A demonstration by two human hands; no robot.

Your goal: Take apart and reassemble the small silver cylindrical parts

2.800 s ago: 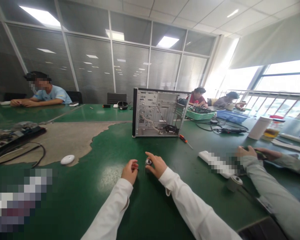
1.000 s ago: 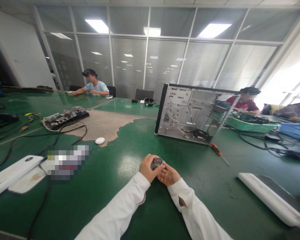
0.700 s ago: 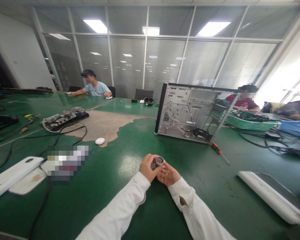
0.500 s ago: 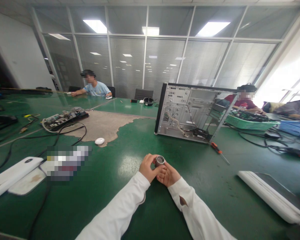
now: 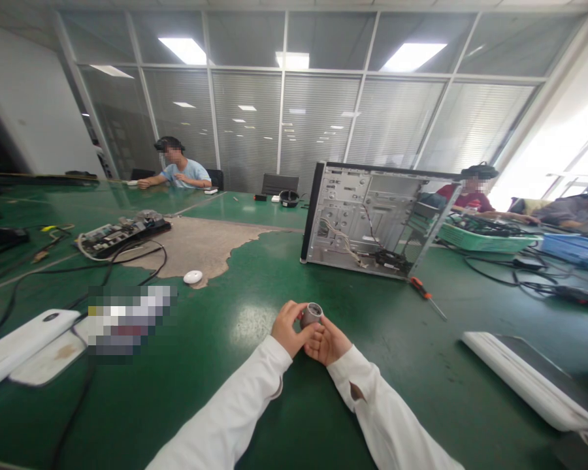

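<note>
A small, round, brownish-grey cylinder (image 5: 312,315) with a pale rim is held up between both hands, its top end facing the camera. My left hand (image 5: 288,328) grips it from the left, thumb and fingers closed on its side. From the right, my right hand (image 5: 327,340) has its fingers curled against the cylinder's lower part. Both hands touch each other just below it, above the green table (image 5: 255,405). What sits inside the rim is too small to make out.
Beyond my hands stands an open computer case (image 5: 367,222), with an orange screwdriver (image 5: 427,297) by its corner. White devices (image 5: 529,382) lie right and left. A white oval piece (image 5: 193,277), cables, a circuit assembly (image 5: 122,235) and a green basket (image 5: 490,240) are around. People sit farther back.
The cylinder is tilted slightly, showing more of its side. The view has shifted a little. At the far left, the seated person's one hand has risen to the chest.
</note>
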